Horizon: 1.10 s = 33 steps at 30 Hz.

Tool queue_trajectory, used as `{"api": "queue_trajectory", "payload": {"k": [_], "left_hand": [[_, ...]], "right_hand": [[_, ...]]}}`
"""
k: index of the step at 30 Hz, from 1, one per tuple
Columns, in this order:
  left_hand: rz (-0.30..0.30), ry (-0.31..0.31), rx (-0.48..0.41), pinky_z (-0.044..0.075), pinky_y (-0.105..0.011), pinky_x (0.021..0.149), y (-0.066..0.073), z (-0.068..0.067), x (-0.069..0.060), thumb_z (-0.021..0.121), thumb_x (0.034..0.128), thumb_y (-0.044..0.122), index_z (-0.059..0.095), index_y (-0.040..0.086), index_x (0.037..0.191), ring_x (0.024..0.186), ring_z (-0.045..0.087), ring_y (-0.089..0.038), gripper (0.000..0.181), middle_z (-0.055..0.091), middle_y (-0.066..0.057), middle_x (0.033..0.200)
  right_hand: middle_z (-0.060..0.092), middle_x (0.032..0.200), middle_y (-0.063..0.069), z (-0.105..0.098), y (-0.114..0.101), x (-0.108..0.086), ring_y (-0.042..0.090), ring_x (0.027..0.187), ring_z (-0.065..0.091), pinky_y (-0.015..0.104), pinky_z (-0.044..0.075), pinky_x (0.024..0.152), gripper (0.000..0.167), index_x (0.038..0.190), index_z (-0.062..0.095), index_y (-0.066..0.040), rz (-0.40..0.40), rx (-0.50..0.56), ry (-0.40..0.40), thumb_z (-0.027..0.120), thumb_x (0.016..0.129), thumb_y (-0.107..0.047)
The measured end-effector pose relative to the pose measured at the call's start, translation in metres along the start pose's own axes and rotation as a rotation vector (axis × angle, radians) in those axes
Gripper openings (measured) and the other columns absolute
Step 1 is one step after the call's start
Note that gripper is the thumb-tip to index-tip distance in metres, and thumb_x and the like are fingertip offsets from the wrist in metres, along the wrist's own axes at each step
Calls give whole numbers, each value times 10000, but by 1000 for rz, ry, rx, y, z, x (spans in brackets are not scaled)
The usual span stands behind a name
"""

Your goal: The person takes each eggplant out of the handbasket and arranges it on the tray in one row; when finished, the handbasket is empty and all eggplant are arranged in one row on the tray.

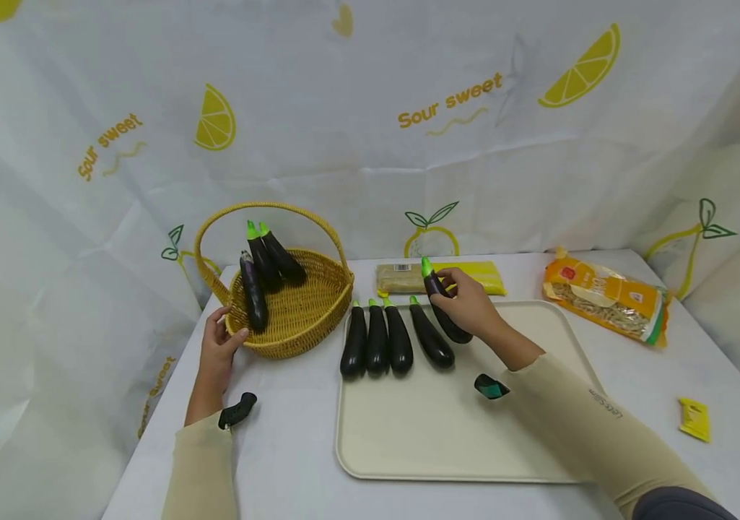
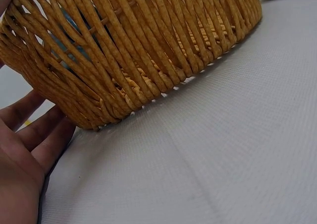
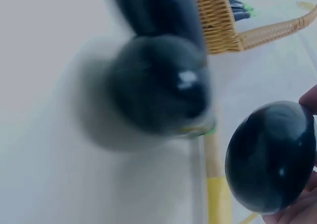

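Note:
My right hand (image 1: 470, 303) grips a dark purple eggplant (image 1: 437, 300) with a bright green stem, above the tray's far edge. In the right wrist view that eggplant (image 3: 272, 157) appears end-on, apart from the others. Several more eggplants (image 1: 378, 343) lie side by side on the beige tray (image 1: 434, 440). At the left, my left hand (image 1: 219, 350) holds the near left side of a wicker basket (image 1: 307, 328), thumb at the rim and fingers against the outer wall (image 2: 143, 50). Three eggplants (image 1: 254, 296) lean inside the basket, under its arched handle.
Behind the tray lies a flat yellow packet (image 1: 473, 276) with a clear part. An orange bag of dried food (image 1: 606, 300) sits at the back right. A small yellow sachet (image 1: 694, 419) lies near the right edge. A printed white curtain (image 1: 370, 130) hangs behind the table.

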<state>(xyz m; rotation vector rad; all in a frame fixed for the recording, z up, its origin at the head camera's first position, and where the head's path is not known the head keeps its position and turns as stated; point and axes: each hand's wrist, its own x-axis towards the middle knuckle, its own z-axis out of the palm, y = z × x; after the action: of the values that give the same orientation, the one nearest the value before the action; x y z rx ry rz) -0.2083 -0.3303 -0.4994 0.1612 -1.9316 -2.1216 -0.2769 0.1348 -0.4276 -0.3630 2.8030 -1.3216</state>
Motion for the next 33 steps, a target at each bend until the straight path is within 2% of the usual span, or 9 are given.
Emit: {"api": "queue_trajectory", "payload": {"k": [9,13,17,26,33], "left_hand": [[-27,12,3,415,-208,904,4,3,-1,624,925,1,352,192,1392,1138,479,-164,573,427,-93,1373],[-45,11,22,401,-198,920,5,3,-1,626,932,22,334,190,1407,1164,465,-166,582,405,-107,1410],[-36,11,14,403,-199,919,5,3,-1,625,930,13,338,185,1405,1161,468,-163,581,404,-111,1409],[-21,21,2,408,-202,905,3,3,-1,620,931,1,332,163,1416,1158,461,-165,587,410,-106,1394],[-41,23,19,393,-193,921,5,4,-2,616,941,19,294,154,1446,1202,431,-179,614,376,-134,1443]], "right_hand": [[584,1177,157,10,25,-12,314,1037,578,460,471,838,531,1369,471,-40,52,-96,-87,614,930,-301],[587,1206,173,18,28,-15,328,1057,573,491,458,857,575,1384,458,-34,49,-143,-122,621,937,-357],[584,1204,191,25,26,-18,340,1054,575,507,452,869,654,1383,450,-15,36,-181,-145,630,920,-442],[583,1192,176,33,23,-25,333,1057,568,509,443,877,707,1389,450,-30,78,-213,-119,629,902,-509],[599,1166,171,28,25,-23,328,1024,582,503,453,858,714,1385,456,-20,77,-241,-129,624,902,-517]]}}
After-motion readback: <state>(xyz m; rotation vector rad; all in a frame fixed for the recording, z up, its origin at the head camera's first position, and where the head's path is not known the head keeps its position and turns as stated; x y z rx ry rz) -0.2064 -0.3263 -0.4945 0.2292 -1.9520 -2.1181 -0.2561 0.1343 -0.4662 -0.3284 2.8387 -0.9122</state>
